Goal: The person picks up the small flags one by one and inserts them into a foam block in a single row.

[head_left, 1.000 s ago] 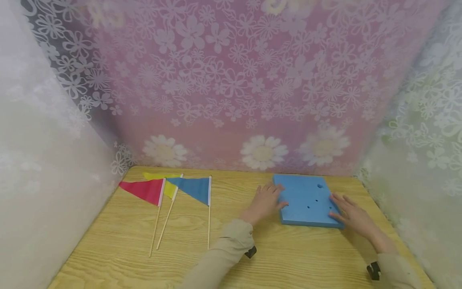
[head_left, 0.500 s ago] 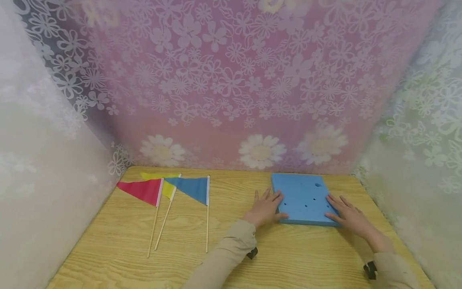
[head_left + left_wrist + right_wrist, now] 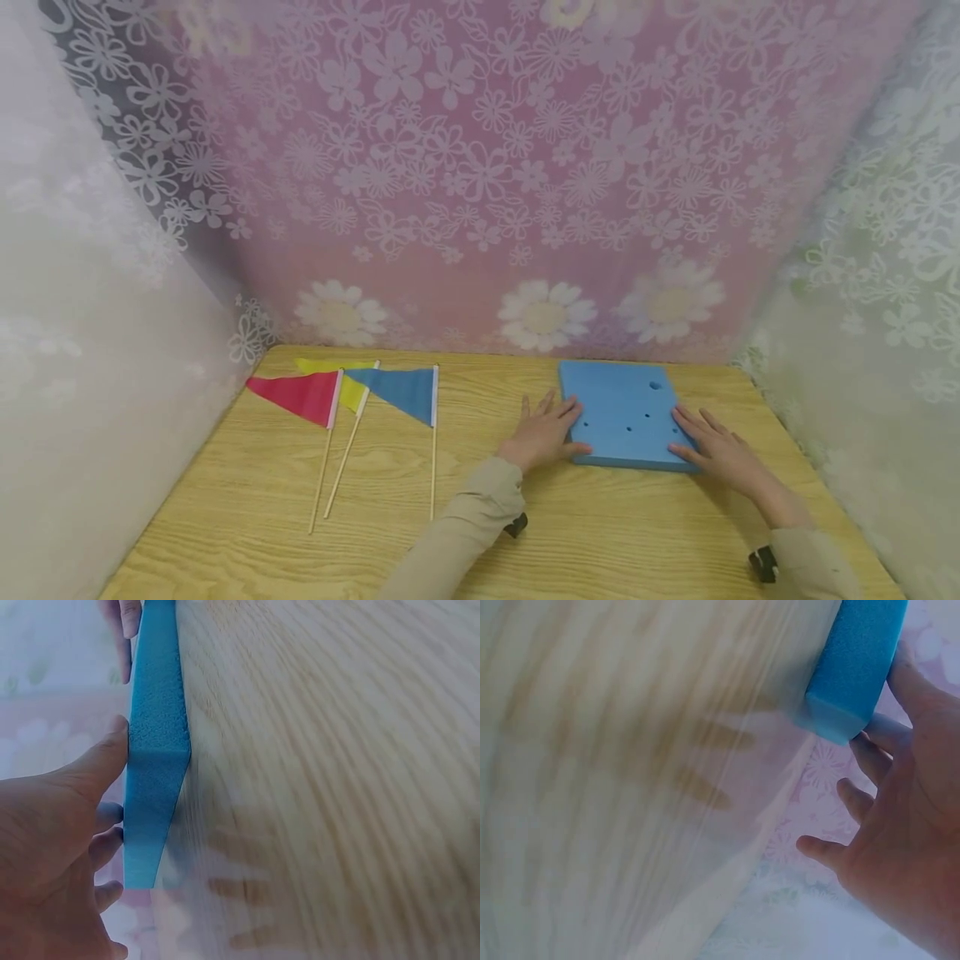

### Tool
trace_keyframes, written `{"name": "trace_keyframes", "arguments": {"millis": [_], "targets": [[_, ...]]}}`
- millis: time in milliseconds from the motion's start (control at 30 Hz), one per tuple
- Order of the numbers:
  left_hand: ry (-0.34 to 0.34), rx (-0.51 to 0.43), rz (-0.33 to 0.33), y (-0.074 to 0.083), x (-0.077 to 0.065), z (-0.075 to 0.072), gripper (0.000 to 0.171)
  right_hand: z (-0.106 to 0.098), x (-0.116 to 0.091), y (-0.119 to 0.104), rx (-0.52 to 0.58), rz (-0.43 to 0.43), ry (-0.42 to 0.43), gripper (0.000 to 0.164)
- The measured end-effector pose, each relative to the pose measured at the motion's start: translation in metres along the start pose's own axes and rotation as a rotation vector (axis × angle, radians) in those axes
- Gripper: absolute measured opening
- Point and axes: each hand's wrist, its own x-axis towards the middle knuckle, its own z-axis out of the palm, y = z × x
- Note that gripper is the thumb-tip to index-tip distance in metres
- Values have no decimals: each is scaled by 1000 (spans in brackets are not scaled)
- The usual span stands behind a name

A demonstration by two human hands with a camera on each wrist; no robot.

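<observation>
A flat blue foam board [image 3: 618, 396] with several small holes lies near the back right of the wooden table. My left hand [image 3: 542, 433] is at its left edge, fingers spread and fairly straight, fingertips and thumb on the board's near-left part. On the opposite edge rests my right hand [image 3: 726, 454], its thumb over the near-right corner and its other fingers extended. In the left wrist view, the thumb tip touches the upper edge of the foam board [image 3: 154, 712]. The right wrist view shows the foam board's corner [image 3: 855, 675] against the thumb and forefinger, the remaining fingers apart from it.
Three pennant flags on thin wooden sticks lie at the left: a red flag [image 3: 303, 396], a yellow flag [image 3: 352, 395] and a blue flag [image 3: 401, 392]. The yellow one is partly covered by the others. Flower-patterned curtains [image 3: 480, 167] enclose the table [image 3: 255, 500].
The foam board has slid slightly left. My left hand has shifted from partly over the board to its left edge, and my right hand has followed the right edge. The flags lie as before.
</observation>
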Motion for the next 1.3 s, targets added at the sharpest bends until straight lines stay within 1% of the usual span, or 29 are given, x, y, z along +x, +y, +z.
{"name": "trace_keyframes", "arguments": {"millis": [267,367,433,600,867,1100,1300], "targets": [[-18,-15,-2,-14,-5,2,79,7,3,-10,-21,-53,46,76],[-22,-32,-3,-17,-9,0,78,9,5,-15,-28,-60,40,76],[-18,-43,-4,-20,-12,-1,78,9,6,-19,-29,-48,22,77],[-13,-59,-2,-28,-14,1,78,9,9,-26,-36,-35,9,77],[-15,-59,10,-39,-24,-2,78,13,13,-35,-58,-60,10,76],[-19,-101,16,-49,-34,-8,78,13,16,-52,-71,-73,25,75],[3,-128,32,-59,-43,-11,76,14,18,-63,-56,-78,14,74]]}}
